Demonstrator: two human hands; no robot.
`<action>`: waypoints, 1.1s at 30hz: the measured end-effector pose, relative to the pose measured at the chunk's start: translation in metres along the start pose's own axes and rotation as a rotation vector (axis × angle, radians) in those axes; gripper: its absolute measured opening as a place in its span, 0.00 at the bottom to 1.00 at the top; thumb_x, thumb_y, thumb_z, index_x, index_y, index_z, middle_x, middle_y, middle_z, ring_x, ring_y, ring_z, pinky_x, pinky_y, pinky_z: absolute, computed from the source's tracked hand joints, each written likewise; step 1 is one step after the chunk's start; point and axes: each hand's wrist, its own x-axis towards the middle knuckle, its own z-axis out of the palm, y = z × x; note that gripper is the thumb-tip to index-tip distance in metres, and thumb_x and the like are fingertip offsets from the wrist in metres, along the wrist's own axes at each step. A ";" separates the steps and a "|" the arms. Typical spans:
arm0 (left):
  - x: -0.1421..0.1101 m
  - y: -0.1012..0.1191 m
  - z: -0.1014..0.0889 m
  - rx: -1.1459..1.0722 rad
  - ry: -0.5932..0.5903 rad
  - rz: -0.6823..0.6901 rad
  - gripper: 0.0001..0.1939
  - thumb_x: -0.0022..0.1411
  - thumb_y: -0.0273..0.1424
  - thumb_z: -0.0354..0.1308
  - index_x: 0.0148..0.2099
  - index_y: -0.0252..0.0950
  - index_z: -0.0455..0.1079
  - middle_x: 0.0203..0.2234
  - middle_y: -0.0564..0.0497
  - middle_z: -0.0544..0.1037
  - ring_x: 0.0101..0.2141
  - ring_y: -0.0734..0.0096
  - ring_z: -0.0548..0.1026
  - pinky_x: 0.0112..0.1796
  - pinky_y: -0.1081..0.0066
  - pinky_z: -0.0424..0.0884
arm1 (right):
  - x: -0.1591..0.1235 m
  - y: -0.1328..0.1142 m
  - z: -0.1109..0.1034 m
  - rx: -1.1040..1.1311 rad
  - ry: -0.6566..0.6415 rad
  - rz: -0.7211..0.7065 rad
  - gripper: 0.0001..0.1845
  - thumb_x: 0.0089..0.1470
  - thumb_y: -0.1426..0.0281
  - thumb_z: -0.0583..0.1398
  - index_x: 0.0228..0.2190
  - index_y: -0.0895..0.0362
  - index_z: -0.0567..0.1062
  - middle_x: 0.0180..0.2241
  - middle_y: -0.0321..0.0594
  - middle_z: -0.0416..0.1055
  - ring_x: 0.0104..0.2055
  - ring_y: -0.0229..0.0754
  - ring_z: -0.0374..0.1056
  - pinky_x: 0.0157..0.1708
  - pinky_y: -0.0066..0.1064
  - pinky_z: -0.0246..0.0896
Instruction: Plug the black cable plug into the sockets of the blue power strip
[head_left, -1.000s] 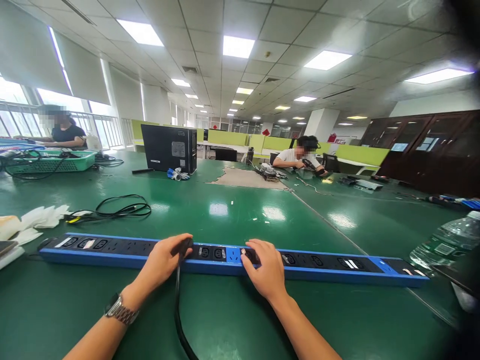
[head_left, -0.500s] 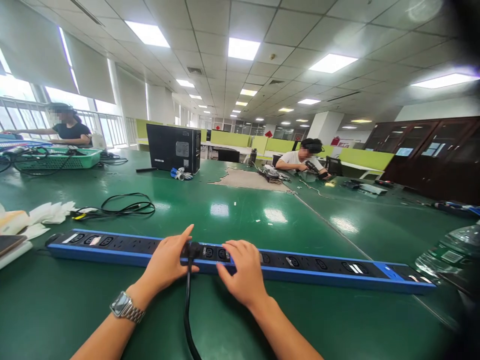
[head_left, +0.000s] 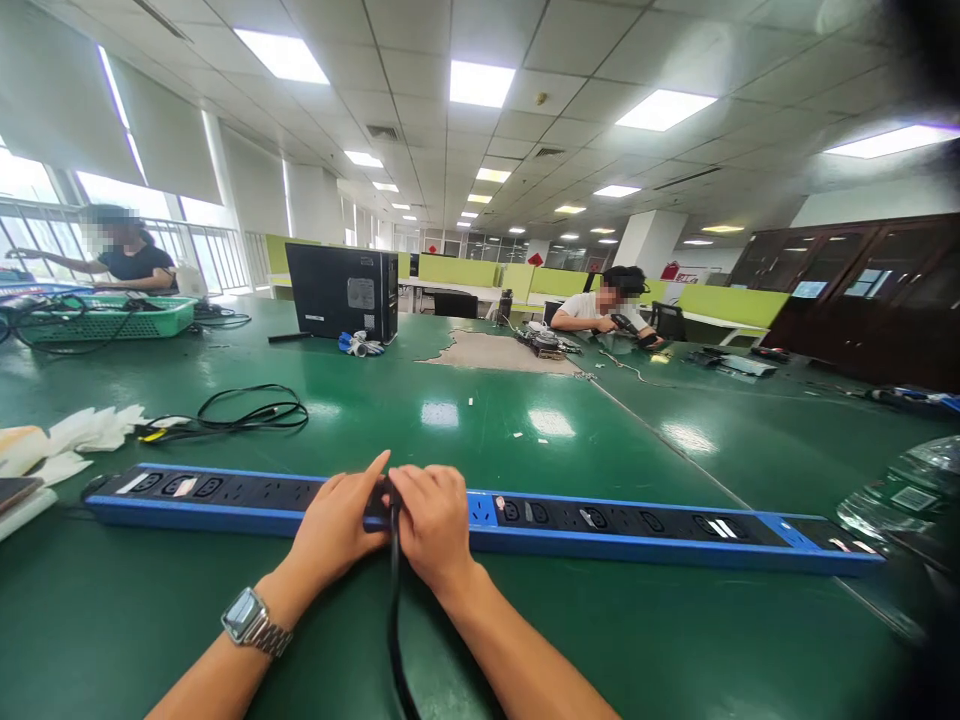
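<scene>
A long blue-and-black power strip (head_left: 652,524) lies flat across the green table, its sockets facing up. My left hand (head_left: 337,525) straddles the strip left of its middle, thumb on the near side, gripping it. Beside it, my right hand (head_left: 433,520) has its fingers closed around a black plug that sits at a socket of the strip. The plug is mostly covered by my fingers, so how deep it sits cannot be made out. From it a thick black power cord (head_left: 395,620) runs down toward me between my forearms.
A coiled black cable (head_left: 255,407) and crumpled white tissues (head_left: 97,430) lie at left. Farther back stand a black computer case (head_left: 337,293) and a green basket (head_left: 142,318). A plastic bottle (head_left: 911,490) is at right. Two people sit across the table.
My right hand has moved left along the strip, from over sockets right of the plug onto the plug itself. My left hand keeps its place on the strip.
</scene>
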 end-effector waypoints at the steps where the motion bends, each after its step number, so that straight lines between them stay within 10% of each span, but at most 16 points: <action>1: 0.000 0.000 0.000 0.002 -0.004 -0.006 0.45 0.51 0.30 0.61 0.68 0.39 0.46 0.48 0.46 0.76 0.47 0.55 0.73 0.52 0.56 0.64 | 0.006 0.000 -0.005 0.007 0.053 -0.004 0.16 0.59 0.70 0.56 0.48 0.54 0.72 0.45 0.39 0.75 0.43 0.44 0.62 0.47 0.40 0.53; 6: -0.001 -0.001 -0.003 -0.001 -0.032 -0.015 0.50 0.50 0.36 0.68 0.69 0.43 0.44 0.48 0.48 0.76 0.48 0.55 0.73 0.53 0.56 0.63 | 0.021 0.036 -0.065 -0.016 0.121 0.000 0.14 0.59 0.70 0.57 0.47 0.53 0.73 0.45 0.39 0.76 0.45 0.44 0.66 0.47 0.40 0.58; 13: 0.000 -0.002 -0.005 -0.032 -0.045 -0.019 0.51 0.50 0.38 0.69 0.69 0.45 0.43 0.49 0.49 0.76 0.49 0.57 0.72 0.53 0.57 0.62 | -0.066 0.141 -0.150 -0.086 0.031 0.122 0.13 0.57 0.65 0.60 0.45 0.51 0.75 0.40 0.41 0.76 0.42 0.45 0.71 0.43 0.39 0.67; 26: 0.014 0.002 0.001 -0.044 -0.014 -0.019 0.43 0.51 0.46 0.65 0.65 0.40 0.55 0.49 0.45 0.77 0.49 0.54 0.73 0.51 0.55 0.66 | -0.076 0.155 -0.140 -0.086 -0.087 0.132 0.12 0.59 0.66 0.58 0.45 0.51 0.75 0.43 0.41 0.77 0.43 0.45 0.71 0.43 0.42 0.67; 33: 0.049 0.107 0.033 -0.174 -0.002 0.212 0.22 0.59 0.35 0.61 0.56 0.38 0.68 0.49 0.44 0.76 0.50 0.56 0.72 0.52 0.56 0.65 | -0.097 0.164 -0.146 -0.122 -0.066 0.242 0.29 0.54 0.59 0.62 0.56 0.49 0.65 0.54 0.43 0.70 0.49 0.48 0.69 0.49 0.45 0.65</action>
